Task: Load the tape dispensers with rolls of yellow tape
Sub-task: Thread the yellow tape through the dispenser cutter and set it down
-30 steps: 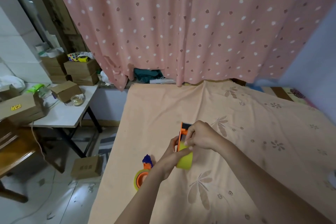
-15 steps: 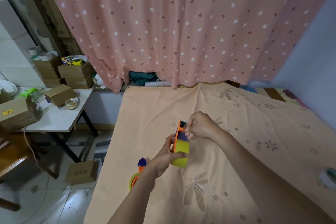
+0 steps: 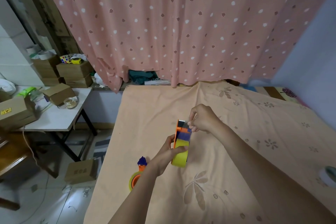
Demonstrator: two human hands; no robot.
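Note:
An orange tape dispenser (image 3: 177, 133) with a yellow tape roll (image 3: 180, 158) in it is held upright above the bed. My left hand (image 3: 168, 152) grips it around the roll from the left. My right hand (image 3: 202, 119) pinches the strip of tape at the dispenser's top blade end, fingers closed on it. A second orange dispenser with a yellow roll and purple tip (image 3: 137, 176) lies flat on the sheet near the bed's left edge, partly hidden by my left forearm.
The bed is covered by a peach floral sheet (image 3: 254, 132). A white tape roll (image 3: 329, 176) lies at the right edge. A pink dotted curtain (image 3: 181, 23) hangs behind. On the left stand a white table with cardboard boxes (image 3: 54, 120) and a box on the floor (image 3: 81, 171).
The view tilted and the hands shifted slightly. My right hand has drawn the yellow tape up from the roll to the dispenser's top end; more strip shows between roll and blade.

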